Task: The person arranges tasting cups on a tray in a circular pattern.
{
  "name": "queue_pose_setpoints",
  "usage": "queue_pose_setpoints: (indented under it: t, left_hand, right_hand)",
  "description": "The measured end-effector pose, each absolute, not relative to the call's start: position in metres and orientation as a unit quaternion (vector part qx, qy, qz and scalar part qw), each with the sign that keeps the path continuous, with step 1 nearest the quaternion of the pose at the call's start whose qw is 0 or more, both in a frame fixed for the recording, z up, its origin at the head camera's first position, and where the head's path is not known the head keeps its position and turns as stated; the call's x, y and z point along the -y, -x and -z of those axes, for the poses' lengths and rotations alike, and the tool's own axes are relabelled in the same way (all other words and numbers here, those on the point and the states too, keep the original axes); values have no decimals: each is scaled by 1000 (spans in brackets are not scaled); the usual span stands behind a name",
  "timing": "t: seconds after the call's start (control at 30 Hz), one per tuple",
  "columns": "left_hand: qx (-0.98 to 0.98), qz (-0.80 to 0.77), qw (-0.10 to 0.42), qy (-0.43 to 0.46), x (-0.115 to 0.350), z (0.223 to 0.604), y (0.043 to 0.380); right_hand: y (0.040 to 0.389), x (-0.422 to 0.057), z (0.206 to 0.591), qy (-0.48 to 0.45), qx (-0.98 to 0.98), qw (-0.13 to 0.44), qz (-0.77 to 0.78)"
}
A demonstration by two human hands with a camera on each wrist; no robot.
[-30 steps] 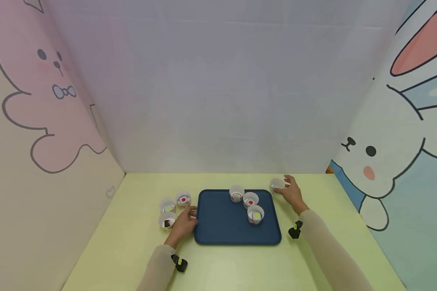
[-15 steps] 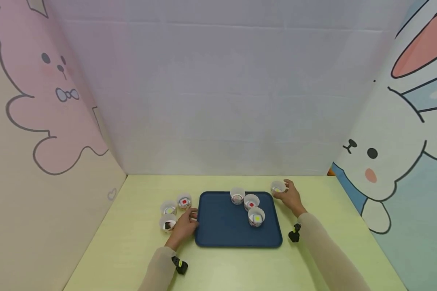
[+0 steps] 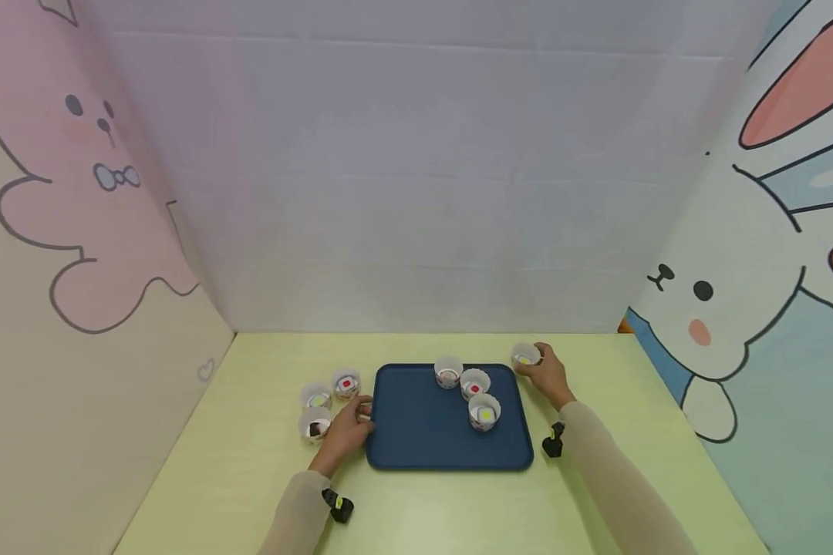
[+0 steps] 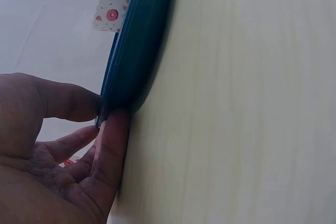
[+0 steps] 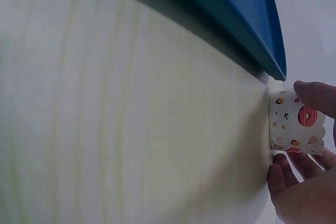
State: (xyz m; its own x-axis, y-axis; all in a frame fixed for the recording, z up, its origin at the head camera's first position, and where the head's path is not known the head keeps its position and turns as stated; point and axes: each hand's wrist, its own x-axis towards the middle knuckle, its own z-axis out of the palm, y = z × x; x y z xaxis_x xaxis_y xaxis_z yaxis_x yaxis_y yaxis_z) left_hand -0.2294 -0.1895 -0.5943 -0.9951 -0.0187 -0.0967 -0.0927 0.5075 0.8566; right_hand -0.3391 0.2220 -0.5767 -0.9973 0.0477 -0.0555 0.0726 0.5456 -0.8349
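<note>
My left hand [image 3: 346,432] is at the left edge of a blue tray [image 3: 416,432]. In the left wrist view its thumb lies at the tray's rim and a finger reaches under it, pinching the edge. My right hand [image 3: 548,376] holds a paper baking cup [image 5: 296,121] with a doughnut print, thumb on one side and fingers on the other. This cup stands on the table just off the tray's back right corner, with something yellow and white inside. On the tray sit three similar cups: one at the back [image 3: 448,372], one with a red piece [image 3: 475,384], one with a yellow piece [image 3: 483,414].
Left of the tray, three more paper cups stand close together: one with a red-and-white piece [image 3: 346,382], one with a yellowish piece [image 3: 315,397], and one with a dark piece [image 3: 315,426] near the left wrist. Cartoon-printed walls enclose the pale table [image 3: 416,509].
My right hand's fingers have closed in around the paper cup at the back right. The left hand stays at the tray's edge, and the other cups have not moved.
</note>
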Motion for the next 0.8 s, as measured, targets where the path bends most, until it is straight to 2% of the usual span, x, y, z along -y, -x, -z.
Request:
queue_pose_setpoints:
  t: [0.8]
  left_hand:
    - [-870, -489, 43, 32, 189, 590, 228]
  right_hand:
    - [349, -221, 582, -38, -889, 18, 456]
